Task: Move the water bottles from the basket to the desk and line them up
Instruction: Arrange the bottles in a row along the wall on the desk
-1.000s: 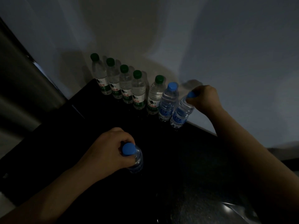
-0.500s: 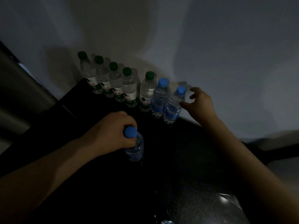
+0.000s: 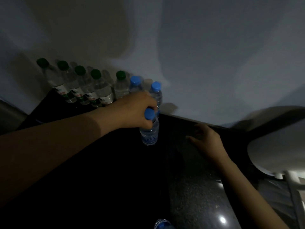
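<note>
A blue-capped water bottle [image 3: 149,133], with clear water inside, is gripped at the neck by the left hand [image 3: 134,110], the fingers curled just under the cap. It is held upright just in front of the last blue-capped bottle [image 3: 156,95] of the wall row. The right hand [image 3: 205,138] is loosely spread over the black desk [image 3: 115,187], to that bottle's right.

Head view, down onto desk [image 3: 115,187]
</note>
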A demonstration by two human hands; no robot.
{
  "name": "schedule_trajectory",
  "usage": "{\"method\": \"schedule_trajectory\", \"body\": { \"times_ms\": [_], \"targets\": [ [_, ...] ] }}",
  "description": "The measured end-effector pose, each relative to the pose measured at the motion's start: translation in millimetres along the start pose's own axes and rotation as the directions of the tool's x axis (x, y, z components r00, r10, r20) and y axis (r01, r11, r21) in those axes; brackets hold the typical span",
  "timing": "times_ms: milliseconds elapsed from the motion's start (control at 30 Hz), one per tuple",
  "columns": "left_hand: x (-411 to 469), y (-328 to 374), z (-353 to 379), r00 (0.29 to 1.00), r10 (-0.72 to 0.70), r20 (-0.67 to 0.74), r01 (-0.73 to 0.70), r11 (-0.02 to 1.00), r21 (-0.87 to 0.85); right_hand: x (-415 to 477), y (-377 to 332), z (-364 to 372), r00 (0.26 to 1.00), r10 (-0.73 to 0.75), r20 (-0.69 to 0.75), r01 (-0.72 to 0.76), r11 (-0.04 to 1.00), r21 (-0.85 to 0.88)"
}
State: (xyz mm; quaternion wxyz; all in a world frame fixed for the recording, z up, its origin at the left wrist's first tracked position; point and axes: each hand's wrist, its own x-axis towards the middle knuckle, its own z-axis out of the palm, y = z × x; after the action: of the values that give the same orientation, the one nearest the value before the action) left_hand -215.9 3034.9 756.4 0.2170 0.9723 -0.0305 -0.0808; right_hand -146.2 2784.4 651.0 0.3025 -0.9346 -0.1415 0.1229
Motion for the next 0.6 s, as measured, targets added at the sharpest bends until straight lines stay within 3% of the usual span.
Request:
{"method": "schedule_trajectory", "body": {
  "times_ms": [300, 600],
  "targets": [
    [79, 23, 10, 0.987, 0.135, 0.088, -0.142, 0.987, 0.075, -16, 28, -1, 0.994, 0.105, 0.009, -0.105, 0.994, 0.043],
    [129, 11, 6, 0.969, 0.220, 0.115, -0.237, 0.956, 0.171, -16, 45, 7, 0.993, 0.115, 0.018, -0.116, 0.991, 0.072]
  ]
}}
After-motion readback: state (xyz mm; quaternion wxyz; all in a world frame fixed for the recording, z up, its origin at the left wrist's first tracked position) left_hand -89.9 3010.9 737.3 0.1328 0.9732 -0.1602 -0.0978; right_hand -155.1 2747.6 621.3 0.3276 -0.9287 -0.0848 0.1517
